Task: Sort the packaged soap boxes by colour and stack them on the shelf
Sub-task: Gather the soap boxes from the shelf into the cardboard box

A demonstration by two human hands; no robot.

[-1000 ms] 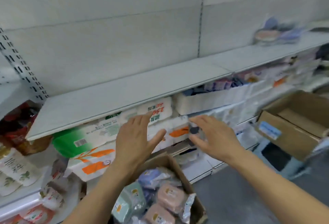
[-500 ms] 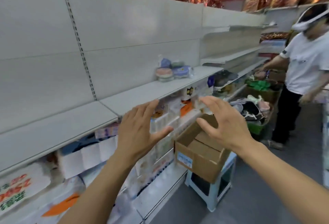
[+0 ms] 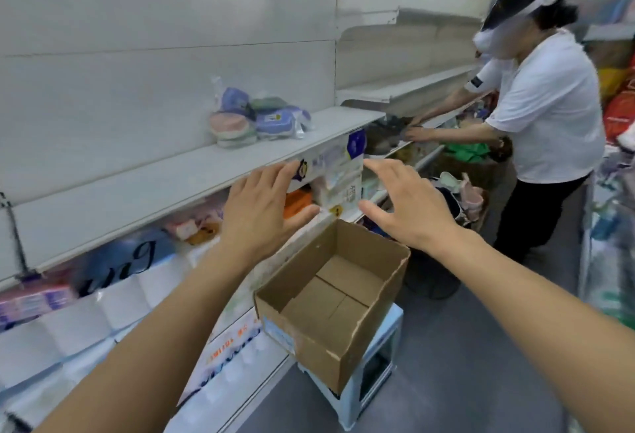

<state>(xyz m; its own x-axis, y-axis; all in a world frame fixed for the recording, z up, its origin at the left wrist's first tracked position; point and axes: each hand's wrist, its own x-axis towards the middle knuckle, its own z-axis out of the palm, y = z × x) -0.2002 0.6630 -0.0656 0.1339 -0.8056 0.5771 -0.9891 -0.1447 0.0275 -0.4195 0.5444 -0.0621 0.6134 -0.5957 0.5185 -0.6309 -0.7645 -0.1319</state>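
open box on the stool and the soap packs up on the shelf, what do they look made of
The open box looks like plain brown corrugated cardboard, matte, with folded bottom flaps and a ragged rim. The soap packs seem wrapped in thin clear plastic film: it glints and crinkles. The shelf looks like painted metal, though that is uncertain.

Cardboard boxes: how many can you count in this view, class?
1. The open, empty cardboard box sits on a white stool, below both open hands. Others may be hidden.
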